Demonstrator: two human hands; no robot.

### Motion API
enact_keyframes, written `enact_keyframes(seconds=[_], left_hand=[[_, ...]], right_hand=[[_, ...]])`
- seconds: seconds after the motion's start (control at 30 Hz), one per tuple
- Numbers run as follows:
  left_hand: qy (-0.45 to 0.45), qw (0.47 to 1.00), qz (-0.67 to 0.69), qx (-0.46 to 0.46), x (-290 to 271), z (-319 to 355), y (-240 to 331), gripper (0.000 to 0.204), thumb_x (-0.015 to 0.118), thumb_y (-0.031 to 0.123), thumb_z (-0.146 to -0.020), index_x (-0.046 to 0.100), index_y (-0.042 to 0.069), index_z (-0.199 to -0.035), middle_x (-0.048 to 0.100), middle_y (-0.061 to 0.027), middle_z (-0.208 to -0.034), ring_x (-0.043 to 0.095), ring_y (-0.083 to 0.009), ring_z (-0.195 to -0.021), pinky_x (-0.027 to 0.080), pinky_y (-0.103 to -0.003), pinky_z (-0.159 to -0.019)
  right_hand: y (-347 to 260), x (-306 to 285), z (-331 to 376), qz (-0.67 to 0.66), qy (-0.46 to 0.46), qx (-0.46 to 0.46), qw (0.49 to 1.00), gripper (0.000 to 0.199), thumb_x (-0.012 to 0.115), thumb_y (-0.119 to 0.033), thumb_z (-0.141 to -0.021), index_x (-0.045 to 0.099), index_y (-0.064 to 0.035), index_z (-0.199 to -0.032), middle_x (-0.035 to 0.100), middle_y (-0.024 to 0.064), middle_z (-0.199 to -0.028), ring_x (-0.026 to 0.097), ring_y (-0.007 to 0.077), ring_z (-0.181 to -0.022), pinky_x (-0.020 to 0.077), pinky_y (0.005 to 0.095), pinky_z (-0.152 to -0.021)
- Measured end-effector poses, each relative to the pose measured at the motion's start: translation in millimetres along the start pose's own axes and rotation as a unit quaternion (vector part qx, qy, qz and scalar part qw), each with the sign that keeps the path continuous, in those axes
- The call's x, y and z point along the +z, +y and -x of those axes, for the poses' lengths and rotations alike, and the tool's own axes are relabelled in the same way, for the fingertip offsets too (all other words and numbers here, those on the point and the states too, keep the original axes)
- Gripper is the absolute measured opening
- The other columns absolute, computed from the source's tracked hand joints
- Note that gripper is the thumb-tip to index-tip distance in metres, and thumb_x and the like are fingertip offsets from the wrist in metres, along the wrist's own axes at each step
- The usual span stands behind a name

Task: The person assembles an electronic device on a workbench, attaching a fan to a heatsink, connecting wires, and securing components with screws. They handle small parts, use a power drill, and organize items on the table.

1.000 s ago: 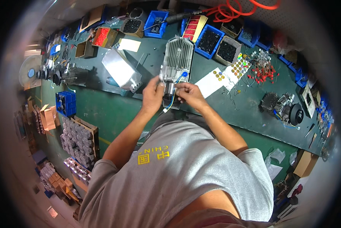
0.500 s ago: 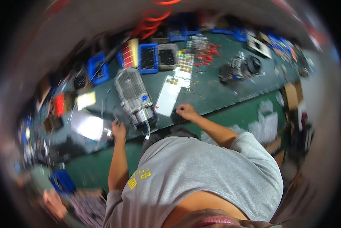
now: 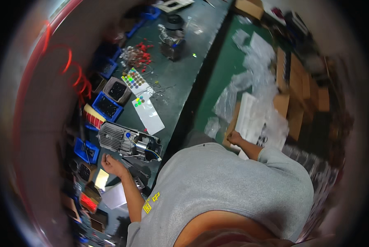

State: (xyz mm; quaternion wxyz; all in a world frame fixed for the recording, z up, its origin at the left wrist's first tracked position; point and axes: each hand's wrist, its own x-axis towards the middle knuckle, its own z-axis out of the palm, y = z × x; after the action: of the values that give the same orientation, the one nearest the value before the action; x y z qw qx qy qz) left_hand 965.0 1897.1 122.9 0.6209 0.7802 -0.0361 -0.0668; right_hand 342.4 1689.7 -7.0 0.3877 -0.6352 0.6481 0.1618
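Observation:
My left hand [image 3: 113,166] is over the bench just beside a finned grey metal motor unit [image 3: 112,138] with a blue cap and loose wires. Its fingers are curled in, and whatever they may hold is too small to make out. Close to that wrist lie a few slim metal tools [image 3: 140,168] and a shiny metal plate [image 3: 114,196]. Off the bench to the right, my right hand [image 3: 235,138] is closed by the edge of an open cardboard box [image 3: 231,125] with white packing [image 3: 246,113] in it. Its fingertips are hidden.
White sticker sheets [image 3: 151,117] lie beyond the motor unit, near a heap of red-tipped parts [image 3: 141,57]. Blue bins [image 3: 107,106] line the back. Another motor assembly [image 3: 172,41] stands farther along. Clear plastic bags [image 3: 254,61] and cartons [image 3: 299,99] fill the right.
My view has swung to the right. My right hand has left the bench edge for the cardboard box. My left hand has moved from the metal plate to beside the motor unit.

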Motion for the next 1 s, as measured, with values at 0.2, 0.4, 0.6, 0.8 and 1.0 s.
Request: enact_keyframes(seconds=[0.2, 0.4, 0.6, 0.8, 1.0], left_hand=[[-0.191, 0.953, -0.11, 0.21, 72, 53, 79, 0.018, 0.059, 0.008, -0.099, 0.067, -0.005, -0.107, 0.067, -0.008, -0.097, 0.059, -0.0141, -0.084, 0.048, -0.027, -0.076], [-0.524, 0.833, -0.123, 0.127, 156, 159, 63, 0.016, 0.059, 0.006, -0.1, 0.065, -0.004, -0.111, 0.063, -0.0025, -0.09, 0.055, -0.0092, -0.079, 0.047, -0.024, -0.073], [-0.701, 0.662, -0.233, 0.128, 212, 251, 56, 0.013, 0.061, 0.004, -0.101, 0.065, -0.005, -0.11, 0.063, -0.0007, -0.086, 0.057, -0.0067, -0.078, 0.047, -0.022, -0.071], [-0.723, 0.565, -0.331, 0.223, 241, 286, 69, 0.016, 0.063, 0.008, -0.098, 0.066, -0.004, -0.109, 0.06, -0.0013, -0.079, 0.053, -0.0067, -0.07, 0.046, -0.025, -0.063], [-0.722, 0.478, -0.446, 0.229, 247, 298, 62, 0.019, 0.064, 0.011, -0.093, 0.069, -0.002, -0.107, 0.068, -0.0083, -0.08, 0.062, -0.0128, -0.071, 0.051, -0.028, -0.066]], right_hand=[[77, 99, 35, 0.059, 0.042, 0.042, 0.996, 0.027, 0.064, -0.028, -0.084, 0.075, -0.003, -0.082, 0.072, 0.0214, -0.092, 0.071, 0.0387, -0.086, 0.0568, 0.0488, -0.079], [138, 192, 28, -0.094, 0.083, 0.062, 0.99, 0.024, 0.066, -0.026, -0.077, 0.076, -0.0054, -0.083, 0.072, 0.0204, -0.093, 0.068, 0.0421, -0.085, 0.0555, 0.0489, -0.076], [170, 145, 53, -0.274, 0.142, 0.167, 0.936, 0.022, 0.065, -0.021, -0.074, 0.076, -0.0043, -0.083, 0.072, 0.0203, -0.094, 0.07, 0.0414, -0.091, 0.0562, 0.0474, -0.081], [246, 131, 54, -0.352, 0.282, 0.311, 0.836, 0.042, 0.064, -0.02, -0.08, 0.071, -0.0037, -0.118, 0.07, 0.0228, -0.118, 0.067, 0.0388, -0.112, 0.0529, 0.0451, -0.099], [310, 84, 7, -0.366, 0.279, 0.398, 0.794, 0.07, 0.069, -0.018, -0.08, 0.047, -0.0035, -0.145, 0.054, 0.0233, -0.143, 0.049, 0.0429, -0.134, 0.0417, 0.0466, -0.113]])
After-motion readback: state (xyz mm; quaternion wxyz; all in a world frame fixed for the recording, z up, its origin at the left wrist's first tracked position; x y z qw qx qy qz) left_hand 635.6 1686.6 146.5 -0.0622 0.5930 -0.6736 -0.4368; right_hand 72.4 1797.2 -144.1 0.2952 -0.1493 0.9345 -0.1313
